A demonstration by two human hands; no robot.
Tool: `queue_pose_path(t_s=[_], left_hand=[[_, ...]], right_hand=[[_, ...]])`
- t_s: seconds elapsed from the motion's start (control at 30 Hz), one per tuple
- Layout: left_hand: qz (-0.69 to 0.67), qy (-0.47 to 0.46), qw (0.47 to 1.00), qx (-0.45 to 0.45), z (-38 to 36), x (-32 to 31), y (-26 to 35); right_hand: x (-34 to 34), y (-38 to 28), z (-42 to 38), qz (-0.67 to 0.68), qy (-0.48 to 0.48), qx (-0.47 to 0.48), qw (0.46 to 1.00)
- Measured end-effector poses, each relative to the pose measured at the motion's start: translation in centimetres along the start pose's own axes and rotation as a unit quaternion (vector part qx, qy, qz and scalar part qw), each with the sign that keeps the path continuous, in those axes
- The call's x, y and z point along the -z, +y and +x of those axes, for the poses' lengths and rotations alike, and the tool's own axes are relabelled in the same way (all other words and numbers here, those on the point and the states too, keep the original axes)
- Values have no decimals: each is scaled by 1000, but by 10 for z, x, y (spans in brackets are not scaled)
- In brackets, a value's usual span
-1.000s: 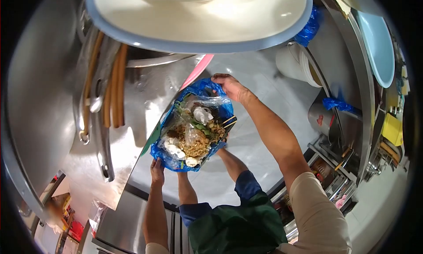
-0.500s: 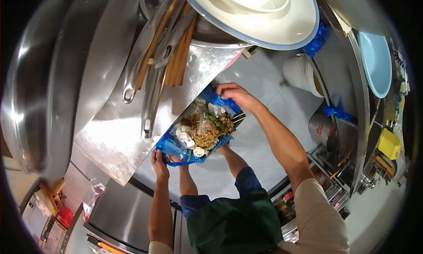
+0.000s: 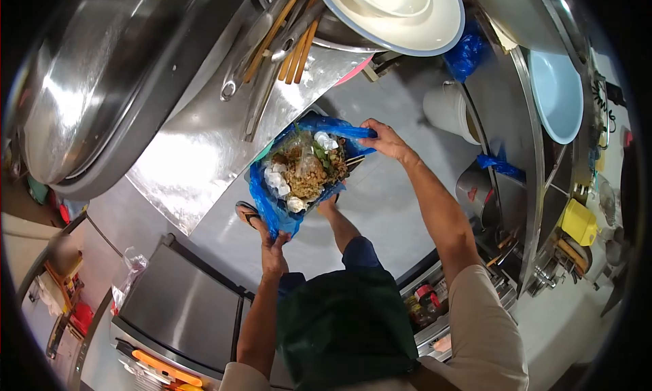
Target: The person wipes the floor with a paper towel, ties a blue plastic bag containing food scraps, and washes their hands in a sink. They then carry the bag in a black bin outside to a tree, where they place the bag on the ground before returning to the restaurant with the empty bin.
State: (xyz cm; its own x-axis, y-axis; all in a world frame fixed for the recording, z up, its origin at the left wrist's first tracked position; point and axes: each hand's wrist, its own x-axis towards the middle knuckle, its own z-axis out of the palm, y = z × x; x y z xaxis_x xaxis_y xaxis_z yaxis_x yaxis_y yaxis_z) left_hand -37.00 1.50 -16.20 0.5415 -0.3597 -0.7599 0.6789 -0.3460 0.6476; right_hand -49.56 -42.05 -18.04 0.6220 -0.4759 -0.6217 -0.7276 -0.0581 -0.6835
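A blue plastic garbage bag (image 3: 255, 187) hangs spread wide, full of food scraps (image 3: 309, 180) with rice-like grains, green leaves, white crumpled pieces and clear plastic. My left hand (image 3: 274, 252) is closed on the bag's near left edge. At the far right side, my right hand (image 3: 384, 140) pinches the bag's gathered rim between thumb and fingers. Thin sticks (image 3: 354, 161) poke out on the right side of the scraps. What supports the bag from below is mostly hidden.
A steel table (image 3: 183, 167) with a sharp corner borders the bag on the left. Ladles and chopsticks (image 3: 292, 58) and a large bowl (image 3: 445, 24) overhang it. A white bucket (image 3: 445, 113) stands on the floor at right. A steel appliance (image 3: 183, 303) is lower left.
Both hands now hold the bag's rim higher and pulled outward, so its blue sides stand up around the scraps. My right hand has gone from reaching over the rim to pinching it.
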Motion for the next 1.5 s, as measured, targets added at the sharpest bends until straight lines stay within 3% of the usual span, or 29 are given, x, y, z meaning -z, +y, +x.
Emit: queue_pose_path(t_s=[0.1, 0.2, 0.43, 0.57, 0.67, 0.9, 0.97, 1.07, 1.1, 1.3, 1.4, 1.43, 1.5], left_hand=[[5, 13, 1000, -4, -20, -18, 7], [10, 22, 999, -37, -37, -39, 31], [-16, 75, 995, -71, -29, -74, 81], [-1, 68, 995, -67, -33, -88, 101], [-5, 43, 995, -87, -35, -97, 98], [51, 71, 995, -44, -52, -86, 118], [6, 73, 996, -47, -55, -78, 111], [-15, 69, 996, -60, -55, -72, 102], [-9, 70, 995, -65, -54, -72, 103], [-40, 53, 997, -50, -49, -76, 111], [-49, 47, 997, -44, -52, -86, 118], [-41, 46, 997, -43, -53, -87, 119], [-31, 37, 998, -42, -55, -92, 124]], right_hand=[[7, -25, -6, -115, -67, -58, 989], [-10, -43, -31, 46, -45, -71, 995], [-58, -63, -48, 25, 32, -91, 995], [-77, -78, -49, 2, 59, -69, 996], [-82, -87, -55, 25, 56, -103, 993], [-78, -68, -49, 196, 122, -176, 957], [-69, -68, -48, 282, 137, -170, 934], [-69, -71, -55, 214, 80, -166, 959], [-76, -71, -57, 213, 115, -155, 958], [-89, -74, -90, 173, 78, -138, 972], [-107, -96, -105, 79, 122, -146, 979], [-88, -131, -116, 72, 56, -182, 979], [-114, -102, -111, 43, 134, -129, 982]])
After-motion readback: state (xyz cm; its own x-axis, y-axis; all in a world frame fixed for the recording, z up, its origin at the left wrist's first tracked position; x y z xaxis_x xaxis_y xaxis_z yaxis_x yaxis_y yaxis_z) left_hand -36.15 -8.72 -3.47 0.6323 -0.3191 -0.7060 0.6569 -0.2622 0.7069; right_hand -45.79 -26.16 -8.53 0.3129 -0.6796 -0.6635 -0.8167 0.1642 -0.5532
